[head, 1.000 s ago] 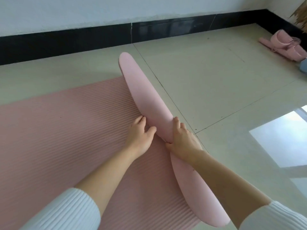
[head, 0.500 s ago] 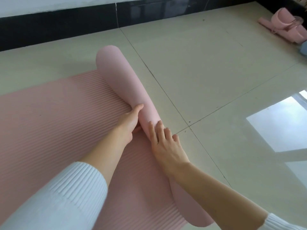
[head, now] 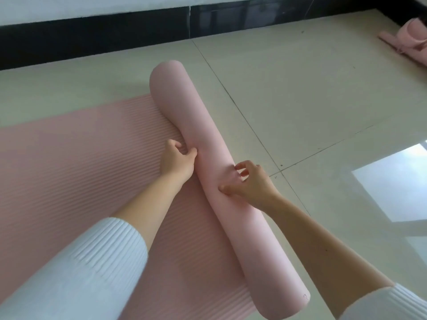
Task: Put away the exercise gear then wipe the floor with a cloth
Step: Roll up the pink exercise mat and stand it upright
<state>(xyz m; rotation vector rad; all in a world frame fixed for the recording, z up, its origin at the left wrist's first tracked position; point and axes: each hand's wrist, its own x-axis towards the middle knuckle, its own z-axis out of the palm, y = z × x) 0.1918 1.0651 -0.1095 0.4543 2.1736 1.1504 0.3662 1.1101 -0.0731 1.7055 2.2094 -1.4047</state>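
**On the tiled floor, a yoga mat tightens into a roll**

At the middle of the pink roll (head: 221, 172), our two hands work the mat from either side. Our left hand (head: 178, 161) sits on the flat, ribbed stretch of the exercise mat (head: 69, 181), fingers curled and tucked against the base of the roll where it meets the unrolled part; whether they pinch any material we cannot tell. Our right hand (head: 251, 183) rests over the top of the roll with the thumb pressed into the foam and the fingers lifted and spread apart, clamping nothing.

Compared with a second ago, the change is plain: what was then a loose, flattened fold at the mat's edge is now a rounded tube, and the right hand has shifted from gripping the edge to pushing on top of it. The roll lies diagonally across the mat's right-hand end, its far end reaching toward the black skirting (head: 92, 35) and its near end overhanging the cream floor tiles (head: 300, 100).

We judge the putting-away to be in its early stage, since most of the mat lies flat to the left. More pink gear (head: 406, 42) waits by the far wall, and no cloth is in sight.
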